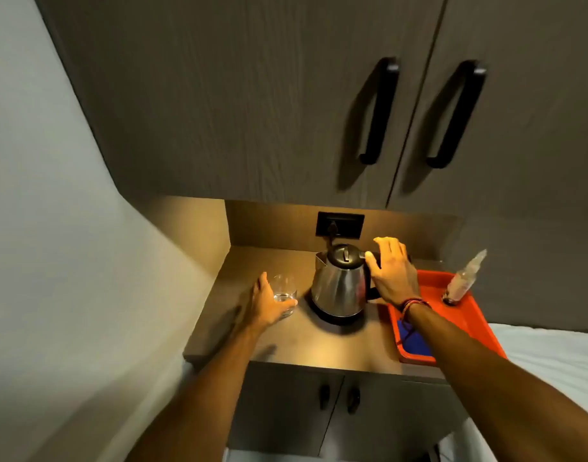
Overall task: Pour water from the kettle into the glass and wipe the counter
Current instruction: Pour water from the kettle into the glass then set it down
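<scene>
A steel kettle (pixel 339 285) with a black lid stands on its black base at the middle of the brown counter (pixel 319 345). My right hand (pixel 390 271) is at the kettle's handle side, fingers spread, thumb beside the lid; the handle is mostly hidden behind it. A clear glass (pixel 284 291) with a little water in the bottom stands left of the kettle. My left hand (pixel 269 305) wraps around its near side. A blue cloth (pixel 415 341) lies in the red tray, partly hidden by my right forearm.
A red tray (pixel 472 315) sits at the counter's right end with a clear plastic bottle (pixel 462 281) on it. A black wall socket (pixel 339 224) with the kettle's plug is behind the kettle. Upper cabinet doors hang overhead; a white bed surface lies to the right.
</scene>
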{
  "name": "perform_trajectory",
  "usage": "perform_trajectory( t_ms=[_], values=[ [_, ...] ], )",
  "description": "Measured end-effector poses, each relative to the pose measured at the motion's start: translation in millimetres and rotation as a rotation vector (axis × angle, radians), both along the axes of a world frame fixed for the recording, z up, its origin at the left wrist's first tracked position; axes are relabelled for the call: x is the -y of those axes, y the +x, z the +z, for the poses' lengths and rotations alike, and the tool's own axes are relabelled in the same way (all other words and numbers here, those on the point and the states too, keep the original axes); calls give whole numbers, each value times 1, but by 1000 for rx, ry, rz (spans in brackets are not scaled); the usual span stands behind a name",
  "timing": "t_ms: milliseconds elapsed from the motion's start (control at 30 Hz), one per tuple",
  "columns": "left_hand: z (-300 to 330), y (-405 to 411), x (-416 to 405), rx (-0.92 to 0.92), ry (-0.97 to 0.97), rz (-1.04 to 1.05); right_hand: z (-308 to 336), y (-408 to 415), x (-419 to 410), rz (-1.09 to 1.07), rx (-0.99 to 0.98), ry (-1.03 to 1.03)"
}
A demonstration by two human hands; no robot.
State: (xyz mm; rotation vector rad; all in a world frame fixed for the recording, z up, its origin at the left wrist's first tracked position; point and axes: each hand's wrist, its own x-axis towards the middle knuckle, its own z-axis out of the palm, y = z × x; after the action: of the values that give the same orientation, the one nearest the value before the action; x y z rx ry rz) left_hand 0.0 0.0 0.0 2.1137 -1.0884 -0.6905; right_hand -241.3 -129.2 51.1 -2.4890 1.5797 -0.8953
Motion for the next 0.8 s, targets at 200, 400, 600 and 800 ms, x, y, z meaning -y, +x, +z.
perform_trajectory(
  t_ms=[200, 400, 600, 800],
  values=[
    [-39, 3, 20, -219, -11, 95, -27, 9, 33, -56, 134, 340],
    [-58, 7, 48, -412, -141, 217, -36, 17, 71, -133, 331, 486],
    [-67, 14, 55, -316, -177, 195, -34, 40, 69, -206, 356, 323],
    [-65, 25, 49, -193, -188, 187, -3, 81, 68, -102, 205, 175]
  ],
)
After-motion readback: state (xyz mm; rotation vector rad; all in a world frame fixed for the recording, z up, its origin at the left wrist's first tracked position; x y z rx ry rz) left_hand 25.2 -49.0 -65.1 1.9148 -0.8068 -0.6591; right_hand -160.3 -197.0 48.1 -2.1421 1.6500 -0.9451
